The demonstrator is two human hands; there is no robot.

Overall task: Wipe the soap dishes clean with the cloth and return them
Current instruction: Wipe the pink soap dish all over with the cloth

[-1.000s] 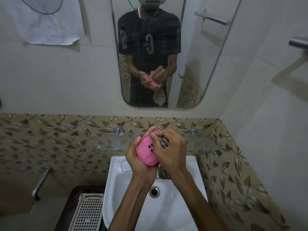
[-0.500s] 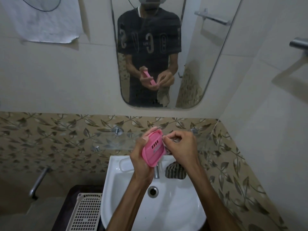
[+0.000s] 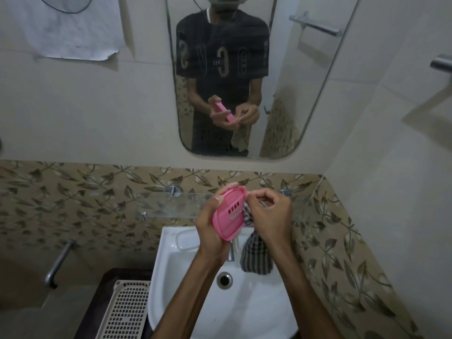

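A pink soap dish (image 3: pixel 230 217) with slotted holes is held on edge over the white sink (image 3: pixel 256 304), its underside toward me. My left hand (image 3: pixel 210 231) grips it from the left and below. My right hand (image 3: pixel 271 216) is closed on a dark checked cloth (image 3: pixel 255 255), pinching it against the dish's right rim; the rest of the cloth hangs down over the basin. A white soap dish (image 3: pixel 186 241) lies on the sink's back left ledge.
A glass shelf (image 3: pixel 171 206) runs along the leaf-patterned tiles just behind my hands. The tap (image 3: pixel 230 253) is under the pink dish. A white perforated basket (image 3: pixel 124 311) stands left of the sink. A mirror (image 3: pixel 220 69) hangs above; a towel bar (image 3: pixel 440 64) is on the right wall.
The pink dish has turned from flat-faced toward me to standing on edge. My right hand slid off its face to its right rim, and the cloth now hangs free below.
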